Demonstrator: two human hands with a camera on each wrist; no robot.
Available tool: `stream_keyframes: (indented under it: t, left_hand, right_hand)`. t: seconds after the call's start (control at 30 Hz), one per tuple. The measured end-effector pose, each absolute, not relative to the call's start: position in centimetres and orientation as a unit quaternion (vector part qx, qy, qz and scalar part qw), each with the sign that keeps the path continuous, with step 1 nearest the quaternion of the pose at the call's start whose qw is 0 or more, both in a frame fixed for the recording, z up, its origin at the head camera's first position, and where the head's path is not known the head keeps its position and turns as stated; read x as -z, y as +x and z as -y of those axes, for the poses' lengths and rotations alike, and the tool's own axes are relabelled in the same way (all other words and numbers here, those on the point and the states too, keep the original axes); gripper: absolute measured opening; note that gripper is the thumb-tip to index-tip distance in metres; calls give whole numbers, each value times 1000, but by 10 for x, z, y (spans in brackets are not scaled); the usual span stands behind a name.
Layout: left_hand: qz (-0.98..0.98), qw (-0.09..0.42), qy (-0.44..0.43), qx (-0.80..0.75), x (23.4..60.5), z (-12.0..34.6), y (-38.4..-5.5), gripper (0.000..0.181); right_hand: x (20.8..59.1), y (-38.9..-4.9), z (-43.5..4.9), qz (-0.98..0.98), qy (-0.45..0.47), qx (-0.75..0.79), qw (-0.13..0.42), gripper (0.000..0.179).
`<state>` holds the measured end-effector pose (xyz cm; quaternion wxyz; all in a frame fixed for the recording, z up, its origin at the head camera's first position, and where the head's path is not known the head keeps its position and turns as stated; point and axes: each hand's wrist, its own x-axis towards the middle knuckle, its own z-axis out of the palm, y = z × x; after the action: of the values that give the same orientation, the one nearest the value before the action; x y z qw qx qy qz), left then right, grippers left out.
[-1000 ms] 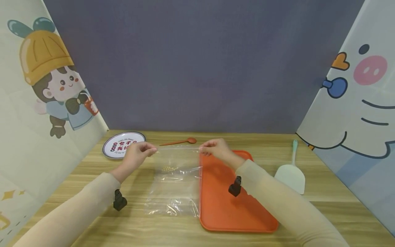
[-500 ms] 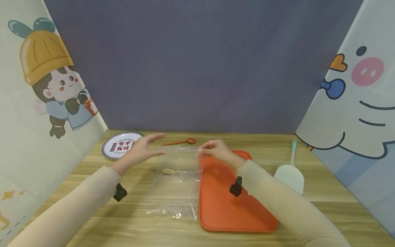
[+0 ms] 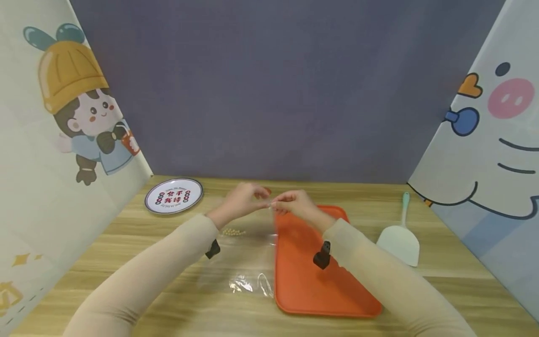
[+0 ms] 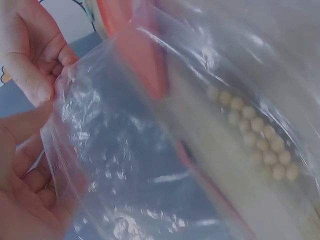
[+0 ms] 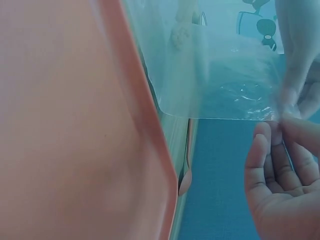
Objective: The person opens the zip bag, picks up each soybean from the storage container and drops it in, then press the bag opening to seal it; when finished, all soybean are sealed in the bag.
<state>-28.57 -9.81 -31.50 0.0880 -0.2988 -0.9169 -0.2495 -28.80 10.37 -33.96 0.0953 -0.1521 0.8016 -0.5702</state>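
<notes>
A clear plastic zip bag (image 3: 248,262) hangs over the table from my two hands, its top edge turned away from me. Pale yellow soybeans (image 4: 260,135) lie clustered inside it, partly behind my left wrist in the head view. My right hand (image 3: 294,204) pinches the bag's top right corner between thumb and fingers. Close beside it, nearly touching, my left hand (image 3: 242,202) pinches the same top edge. In the right wrist view the fingertips of both hands meet at this corner, and the left hand there is blurred.
An orange tray (image 3: 324,290) lies right of the bag. A white plate (image 3: 173,196) with red lettering sits at the back left. At the far right lies a pale spatula (image 3: 400,243) with a green handle. An orange spoon (image 5: 185,182) is mostly hidden behind my left hand.
My left hand has let go of the bag's top left corner, opened, and moved right along the top edge to the right hand. My right hand has kept its hold.
</notes>
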Motion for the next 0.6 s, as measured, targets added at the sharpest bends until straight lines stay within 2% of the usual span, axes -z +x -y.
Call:
stream_keyframes:
  t: [0.13, 0.6]
  left_hand:
    - [923, 79, -277, 256, 315, 90, -288, 10]
    - [921, 68, -290, 251, 320, 97, -286, 8]
  right_hand:
    - [339, -288, -103, -802, -146, 572, 89, 21]
    - [341, -283, -95, -819, -154, 551, 43, 13]
